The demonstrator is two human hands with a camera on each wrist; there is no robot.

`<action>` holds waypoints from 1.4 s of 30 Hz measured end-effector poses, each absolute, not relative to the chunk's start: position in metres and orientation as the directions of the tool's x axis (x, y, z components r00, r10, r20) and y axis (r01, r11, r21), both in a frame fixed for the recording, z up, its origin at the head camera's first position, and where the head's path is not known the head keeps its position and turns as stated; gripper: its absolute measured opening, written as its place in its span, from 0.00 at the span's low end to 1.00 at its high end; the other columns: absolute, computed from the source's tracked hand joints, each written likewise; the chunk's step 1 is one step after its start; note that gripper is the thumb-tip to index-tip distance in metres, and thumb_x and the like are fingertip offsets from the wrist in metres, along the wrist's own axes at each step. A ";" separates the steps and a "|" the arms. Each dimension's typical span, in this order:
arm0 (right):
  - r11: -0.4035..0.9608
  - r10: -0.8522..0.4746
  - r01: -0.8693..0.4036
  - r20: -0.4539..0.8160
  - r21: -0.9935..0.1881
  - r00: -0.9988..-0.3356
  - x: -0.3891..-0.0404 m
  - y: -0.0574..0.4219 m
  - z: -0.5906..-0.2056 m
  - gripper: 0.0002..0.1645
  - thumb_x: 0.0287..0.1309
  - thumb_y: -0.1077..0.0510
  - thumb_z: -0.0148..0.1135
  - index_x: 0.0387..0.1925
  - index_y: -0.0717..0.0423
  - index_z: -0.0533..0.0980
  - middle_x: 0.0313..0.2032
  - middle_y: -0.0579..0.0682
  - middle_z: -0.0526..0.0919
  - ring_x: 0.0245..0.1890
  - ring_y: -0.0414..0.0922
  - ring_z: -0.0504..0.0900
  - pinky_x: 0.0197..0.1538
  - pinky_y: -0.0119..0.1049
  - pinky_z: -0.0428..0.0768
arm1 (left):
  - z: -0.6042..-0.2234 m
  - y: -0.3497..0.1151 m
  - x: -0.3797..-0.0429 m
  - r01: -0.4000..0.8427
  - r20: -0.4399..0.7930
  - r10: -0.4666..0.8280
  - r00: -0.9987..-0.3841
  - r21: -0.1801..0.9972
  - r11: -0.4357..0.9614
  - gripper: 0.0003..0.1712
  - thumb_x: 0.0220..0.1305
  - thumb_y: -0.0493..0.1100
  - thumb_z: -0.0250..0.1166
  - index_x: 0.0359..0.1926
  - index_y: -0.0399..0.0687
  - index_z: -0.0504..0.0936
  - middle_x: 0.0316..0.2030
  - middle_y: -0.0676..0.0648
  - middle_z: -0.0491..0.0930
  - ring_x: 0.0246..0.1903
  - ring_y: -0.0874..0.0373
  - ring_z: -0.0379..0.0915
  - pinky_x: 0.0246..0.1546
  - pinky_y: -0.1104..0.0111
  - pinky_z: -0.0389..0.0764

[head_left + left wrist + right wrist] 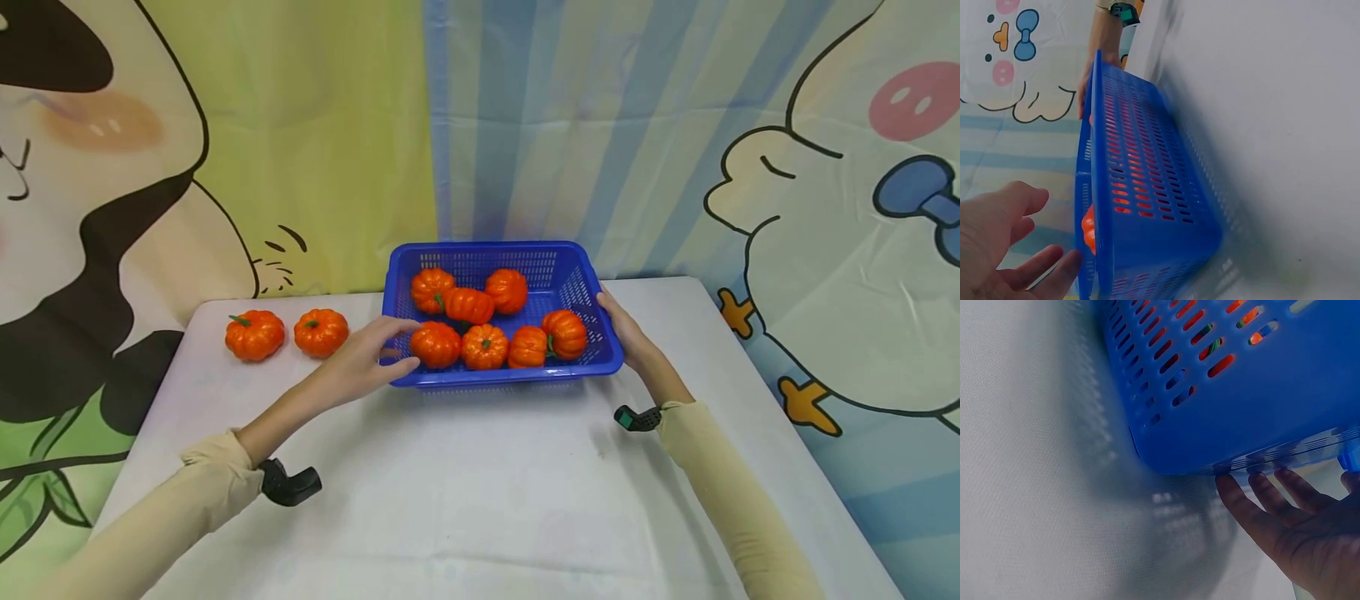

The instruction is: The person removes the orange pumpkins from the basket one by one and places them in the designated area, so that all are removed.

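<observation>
A blue plastic basket (480, 377) with slotted walls stands at the back of the table and holds several small orange pumpkins (484, 347). My left hand (365, 360) is at its left front corner, thumb and fingers spread, fingertips over the rim beside the nearest pumpkin (436, 345). In the left wrist view a gap shows between the left thumb and the basket's rim (1102, 187); whether a fingertip touches is hard to tell. On the opposite side, my right hand (624, 329) rests its extended fingers (1250, 509) against the outer wall, below the rim.
Two more orange pumpkins, a left one (255, 336) and a right one (321, 332), lie on the white-covered table (480, 500) left of the basket. A cartoon-printed curtain (525, 125) hangs directly behind the table.
</observation>
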State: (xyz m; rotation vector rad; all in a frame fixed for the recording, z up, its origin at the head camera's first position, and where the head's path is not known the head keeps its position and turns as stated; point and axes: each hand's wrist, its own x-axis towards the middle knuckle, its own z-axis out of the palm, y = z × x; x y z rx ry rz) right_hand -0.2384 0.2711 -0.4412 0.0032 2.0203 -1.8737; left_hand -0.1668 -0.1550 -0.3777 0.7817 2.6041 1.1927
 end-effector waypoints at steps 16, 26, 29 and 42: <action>0.094 -0.271 0.232 -0.249 -0.968 -0.930 -0.238 0.273 -0.441 0.35 0.75 0.43 0.25 0.75 0.37 0.27 0.78 0.48 0.32 0.77 0.54 0.40 0.78 0.52 0.39 | -0.385 -0.123 -0.189 0.477 0.092 0.573 -0.815 0.668 0.571 0.24 0.65 0.45 0.64 0.62 0.50 0.74 0.57 0.38 0.74 0.47 0.45 0.75 0.47 0.56 0.82; 0.088 -0.272 0.234 -0.249 -0.968 -0.930 -0.236 0.271 -0.441 0.35 0.75 0.43 0.25 0.75 0.37 0.27 0.78 0.49 0.33 0.77 0.54 0.41 0.78 0.53 0.40 | -0.377 -0.083 -0.260 0.520 0.016 0.602 -0.798 0.522 0.676 0.23 0.66 0.45 0.63 0.61 0.49 0.77 0.56 0.35 0.73 0.54 0.42 0.70 0.53 0.52 0.76; 0.089 -0.275 0.233 -0.249 -0.968 -0.929 -0.236 0.270 -0.441 0.35 0.75 0.43 0.25 0.75 0.37 0.28 0.78 0.48 0.33 0.77 0.54 0.40 0.78 0.52 0.40 | -0.379 -0.074 -0.272 0.523 -0.069 0.620 -0.782 0.468 0.712 0.24 0.65 0.47 0.64 0.62 0.49 0.77 0.58 0.37 0.76 0.60 0.42 0.68 0.61 0.51 0.72; 0.081 -0.266 0.243 -0.256 -0.967 -0.929 -0.239 0.270 -0.442 0.34 0.76 0.43 0.25 0.75 0.36 0.28 0.78 0.47 0.33 0.77 0.53 0.40 0.78 0.52 0.40 | -0.391 -0.051 -0.289 0.484 -0.253 0.575 -0.778 0.342 0.806 0.32 0.63 0.42 0.66 0.68 0.53 0.70 0.66 0.40 0.71 0.73 0.41 0.52 0.73 0.52 0.58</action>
